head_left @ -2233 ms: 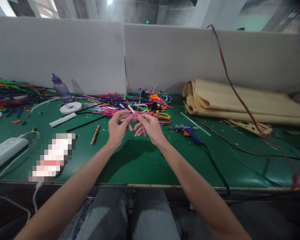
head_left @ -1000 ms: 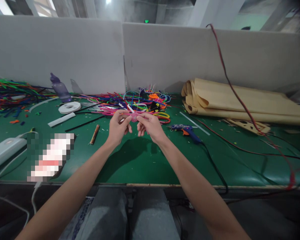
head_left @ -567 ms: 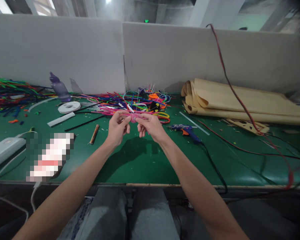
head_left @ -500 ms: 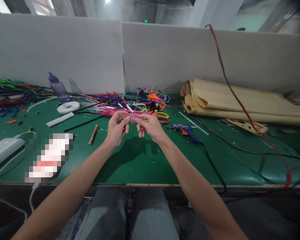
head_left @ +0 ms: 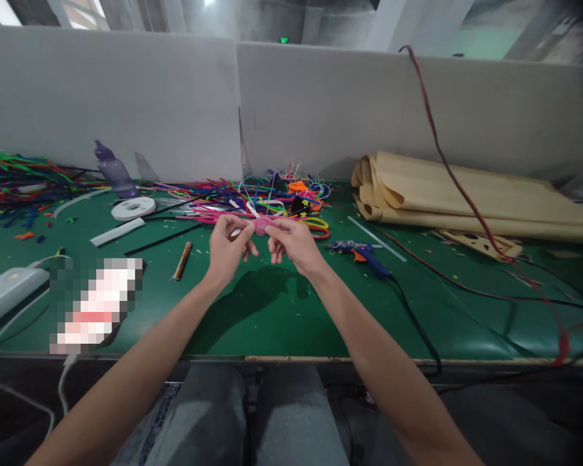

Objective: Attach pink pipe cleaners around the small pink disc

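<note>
A small round pink piece (head_left: 262, 225) is held up between my two hands, above the green table (head_left: 272, 323). My left hand (head_left: 229, 249) pinches its left side between thumb and forefinger. On its right side my right hand (head_left: 291, 244) pinches it the same way, the other fingers curled beneath. Thin white strands rise from around the piece. Just behind the hands lies a pile of coloured fuzzy stems (head_left: 214, 194), with orange and black pieces at its right end.
A blue glue gun (head_left: 364, 255) with a black cord lies right of my hands. Rolled brown paper (head_left: 457, 197) is at the back right. Leftward are a purple bottle (head_left: 115, 175), a tape roll (head_left: 133, 208), a wooden stick (head_left: 181, 261) and a pixelated object (head_left: 97, 307).
The pink piece has shifted slightly right and up and shows more of its round face. My fingers have moved a little around it.
</note>
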Demonstrator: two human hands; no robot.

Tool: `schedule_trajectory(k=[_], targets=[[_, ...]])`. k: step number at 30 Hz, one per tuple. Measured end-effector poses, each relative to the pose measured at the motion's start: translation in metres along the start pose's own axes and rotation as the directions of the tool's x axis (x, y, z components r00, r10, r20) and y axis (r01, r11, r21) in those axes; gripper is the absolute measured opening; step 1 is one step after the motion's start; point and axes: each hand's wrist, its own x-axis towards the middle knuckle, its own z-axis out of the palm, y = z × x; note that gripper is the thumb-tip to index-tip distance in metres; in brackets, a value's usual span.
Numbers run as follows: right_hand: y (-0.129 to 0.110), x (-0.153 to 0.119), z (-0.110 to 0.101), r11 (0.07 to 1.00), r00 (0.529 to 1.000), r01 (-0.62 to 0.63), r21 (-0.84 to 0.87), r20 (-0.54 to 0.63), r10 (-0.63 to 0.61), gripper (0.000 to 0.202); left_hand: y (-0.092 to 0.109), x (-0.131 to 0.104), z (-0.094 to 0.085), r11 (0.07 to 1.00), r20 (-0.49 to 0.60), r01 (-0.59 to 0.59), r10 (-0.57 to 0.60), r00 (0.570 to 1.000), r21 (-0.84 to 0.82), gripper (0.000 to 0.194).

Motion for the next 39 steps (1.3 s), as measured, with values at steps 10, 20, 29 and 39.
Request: schedule_trajectory(k=[10, 20, 29, 39], targets=[[0.003, 0.0013, -0.0016, 1.0, 1.0, 0.002, -0.01, -0.005, -0.002, 0.015, -0.0025, 0.0013, -0.0006, 0.979, -0.01, 0.079, -0.082, 0.997, -0.189, 0.034], [0.0003, -0.0001, 0.0005, 1.0, 1.0, -0.005, 0.013, 0.012, 0.005, 0.021, -0.0021, -0.0008, 0.0023, 0.96, -0.016, 0.046, -0.052, 0.999, -0.275, 0.035], [0.0004, -0.0006, 0.0001, 0.999, 1.0, 0.0, -0.042, 0.003, 0.0, 0.024, -0.0001, -0.0003, 0.002, 0.97, 0.028, 0.212, -0.21, 0.977, -0.122, 0.025], [-0.0019, 0.0019, -0.005, 0.997, 0.999, 0.042, -0.059, -0.003, -0.043, 0.018, -0.0033, 0.0031, -0.0016, 0.945, 0.014, 0.263, -0.265, 0.964, -0.197, 0.019]])
